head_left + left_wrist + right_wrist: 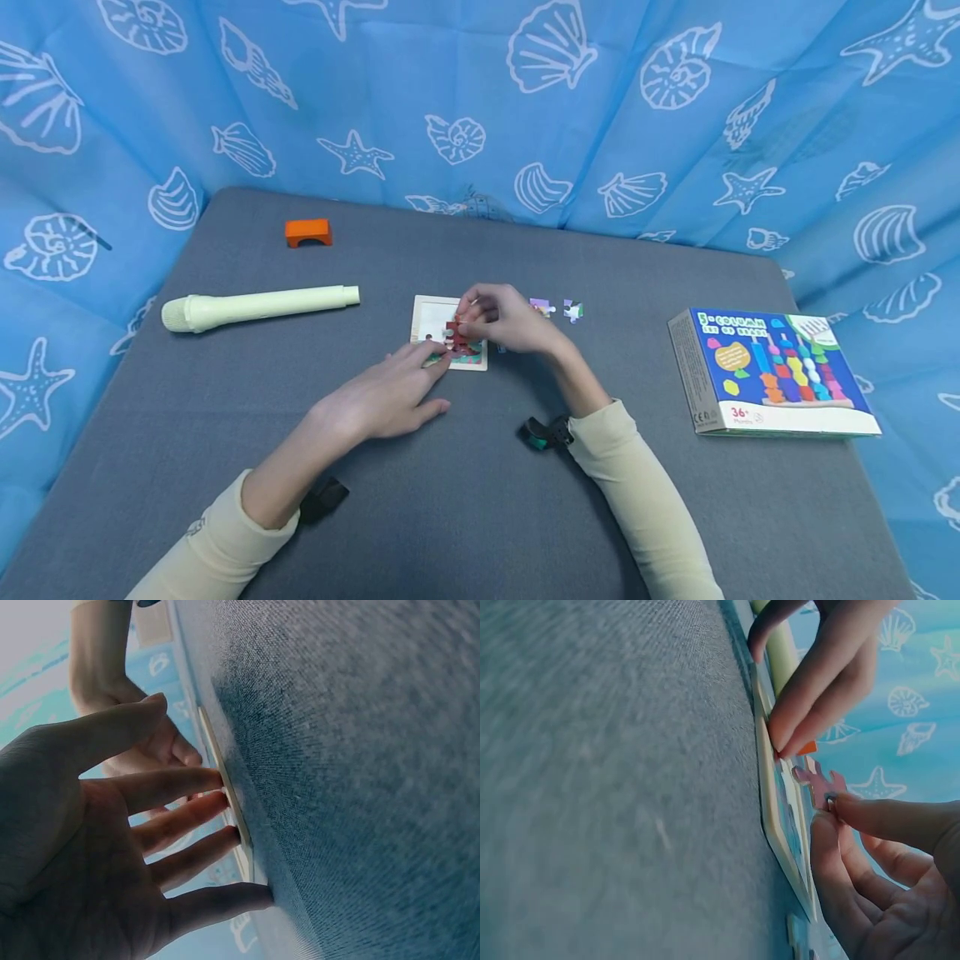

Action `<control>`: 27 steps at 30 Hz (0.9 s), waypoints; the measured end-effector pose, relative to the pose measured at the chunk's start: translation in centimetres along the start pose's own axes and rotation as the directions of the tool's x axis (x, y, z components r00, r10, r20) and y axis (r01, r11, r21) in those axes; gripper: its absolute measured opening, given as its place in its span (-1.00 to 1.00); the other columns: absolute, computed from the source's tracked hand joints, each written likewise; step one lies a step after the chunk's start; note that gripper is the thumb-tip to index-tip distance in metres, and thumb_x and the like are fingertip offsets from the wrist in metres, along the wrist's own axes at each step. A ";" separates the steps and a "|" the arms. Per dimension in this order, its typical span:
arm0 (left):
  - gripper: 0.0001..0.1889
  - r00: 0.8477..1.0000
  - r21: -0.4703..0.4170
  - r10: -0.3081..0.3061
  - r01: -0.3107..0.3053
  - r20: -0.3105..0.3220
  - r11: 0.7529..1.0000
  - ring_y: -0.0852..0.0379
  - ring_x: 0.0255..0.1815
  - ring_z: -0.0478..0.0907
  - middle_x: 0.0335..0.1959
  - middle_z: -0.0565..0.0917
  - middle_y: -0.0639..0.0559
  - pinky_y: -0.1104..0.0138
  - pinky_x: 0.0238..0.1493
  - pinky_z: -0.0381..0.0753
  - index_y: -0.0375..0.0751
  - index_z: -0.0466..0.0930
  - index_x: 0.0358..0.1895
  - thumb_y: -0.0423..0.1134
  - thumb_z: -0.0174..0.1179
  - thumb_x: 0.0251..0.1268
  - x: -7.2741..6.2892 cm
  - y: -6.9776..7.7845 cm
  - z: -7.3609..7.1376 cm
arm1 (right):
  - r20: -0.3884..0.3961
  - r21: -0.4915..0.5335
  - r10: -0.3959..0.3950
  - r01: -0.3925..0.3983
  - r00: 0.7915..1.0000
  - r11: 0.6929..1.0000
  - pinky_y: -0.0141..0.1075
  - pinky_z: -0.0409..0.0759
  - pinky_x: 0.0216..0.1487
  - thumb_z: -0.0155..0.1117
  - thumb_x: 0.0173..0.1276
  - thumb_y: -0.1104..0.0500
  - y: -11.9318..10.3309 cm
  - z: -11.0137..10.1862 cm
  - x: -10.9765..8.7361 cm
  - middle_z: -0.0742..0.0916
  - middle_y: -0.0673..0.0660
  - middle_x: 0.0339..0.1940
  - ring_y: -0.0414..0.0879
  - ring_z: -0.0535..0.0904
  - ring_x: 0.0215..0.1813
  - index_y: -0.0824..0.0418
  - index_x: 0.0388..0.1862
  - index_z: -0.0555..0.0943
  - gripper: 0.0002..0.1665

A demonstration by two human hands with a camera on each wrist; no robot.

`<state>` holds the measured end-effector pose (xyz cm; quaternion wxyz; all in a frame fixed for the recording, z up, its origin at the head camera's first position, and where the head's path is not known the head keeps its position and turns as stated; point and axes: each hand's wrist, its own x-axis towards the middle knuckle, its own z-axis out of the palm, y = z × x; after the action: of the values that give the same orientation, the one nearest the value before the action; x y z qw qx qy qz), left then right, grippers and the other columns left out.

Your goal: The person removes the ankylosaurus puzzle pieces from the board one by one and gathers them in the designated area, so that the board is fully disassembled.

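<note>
A red jigsaw piece [821, 786] is pinched between the thumb and forefinger of my right hand [513, 321], close over the puzzle tray [417, 310]. The light wooden frame lies flat on the table, with several joined pieces along its lower part and pale bare backing at upper left. My left hand [393, 387] has its fingers extended, and their tips rest on the tray's near left part. In the left wrist view the fingertips [231, 838] lie along the tray edge [217, 754], spread apart, with the thumb raised off it.
Loose jigsaw pieces [573, 311] lie just right of the tray. A pale green toy microphone [262, 307] and an orange arch block [308, 232] sit to the left. At the right stands a bead-toy box [780, 375]. A blue shell-print curtain [450, 83] hangs behind the grey table [465, 508].
</note>
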<state>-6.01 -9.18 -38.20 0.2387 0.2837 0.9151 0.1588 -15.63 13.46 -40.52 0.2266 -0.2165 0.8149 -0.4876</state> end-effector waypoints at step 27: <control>-0.26 0.999 0.006 0.021 -0.021 -0.026 1.000 -0.26 0.77 0.16 0.73 0.26 -0.18 -0.37 0.61 0.36 -0.29 0.27 0.69 0.05 0.20 0.68 -0.3 0.1 0.0 | -0.071 0.011 0.132 -0.132 0.989 0.991 -0.20 0.87 -0.07 0.36 0.52 0.40 3.1 -6.1 -7.7 0.77 0.36 -0.10 -0.16 0.78 -0.19 0.42 0.10 0.65 -0.77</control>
<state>-5.74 -9.28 -38.10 0.2243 0.2920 0.9155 0.1622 -13.40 23.45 -39.47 0.2296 -0.1436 0.8334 -0.4817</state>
